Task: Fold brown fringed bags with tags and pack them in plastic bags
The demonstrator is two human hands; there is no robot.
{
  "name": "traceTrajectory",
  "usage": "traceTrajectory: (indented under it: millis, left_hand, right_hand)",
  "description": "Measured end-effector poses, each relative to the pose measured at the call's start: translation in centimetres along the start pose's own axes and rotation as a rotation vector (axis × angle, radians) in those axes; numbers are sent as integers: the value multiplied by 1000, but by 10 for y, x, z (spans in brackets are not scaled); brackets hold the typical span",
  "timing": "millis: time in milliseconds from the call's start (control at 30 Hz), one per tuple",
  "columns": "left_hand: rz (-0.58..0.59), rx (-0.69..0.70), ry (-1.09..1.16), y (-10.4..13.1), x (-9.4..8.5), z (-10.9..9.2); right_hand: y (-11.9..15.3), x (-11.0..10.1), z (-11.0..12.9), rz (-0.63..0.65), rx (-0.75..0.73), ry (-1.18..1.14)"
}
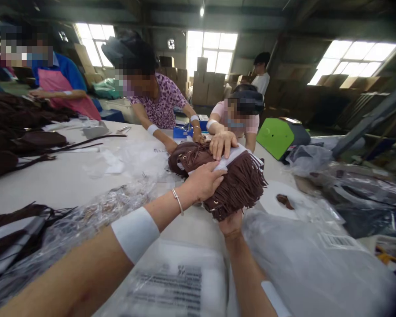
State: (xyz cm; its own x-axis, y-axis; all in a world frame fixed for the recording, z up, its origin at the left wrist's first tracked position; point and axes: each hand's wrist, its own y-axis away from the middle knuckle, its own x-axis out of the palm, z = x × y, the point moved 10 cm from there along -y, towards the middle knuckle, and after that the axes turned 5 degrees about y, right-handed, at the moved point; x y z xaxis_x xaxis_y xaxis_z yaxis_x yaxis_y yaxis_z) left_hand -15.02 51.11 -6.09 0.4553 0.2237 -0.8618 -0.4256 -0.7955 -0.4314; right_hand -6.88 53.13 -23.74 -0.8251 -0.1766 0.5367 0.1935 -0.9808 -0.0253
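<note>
A dark brown fringed bag (pixel 237 187) with gold-coloured metal rings is raised over the table, a strip of white sheet (pixel 239 152) lying across it. My left hand (pixel 206 181) rests on the bag's near side, fingers stretched out onto the white sheet. From below, my right hand (pixel 231 222) holds the fringed end; its fingers are mostly hidden under the bag. Across the table, a co-worker's hand (pixel 223 143) presses on the same sheet from above. Another co-worker's hand (pixel 172 146) touches the bag's left end.
Clear plastic wrap (pixel 99 211) and a printed plastic bag (pixel 174 281) lie close to me. More plastic-wrapped goods (pixel 317 259) fill the right. Brown bags (pixel 23 136) are piled at the left. A green and grey machine (pixel 277 136) stands on the table's far right. Several people work opposite.
</note>
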Motion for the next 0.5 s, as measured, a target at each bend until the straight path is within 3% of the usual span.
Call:
traceTrajectory:
  millis: [133,267,367,500]
  left_hand:
    - [91,-9,-14,22,-37,-8]
    - [139,-37,-49,65,-66,-28]
    - [204,-93,-63,107,-51,-31]
    - [284,-270,-47,162,-10,-5]
  right_hand:
    - [49,45,-11,4,15,14]
    - [107,84,-39,8,49,44]
    - [142,101,-79,67,115,174]
    - [171,118,-119,301,223,530]
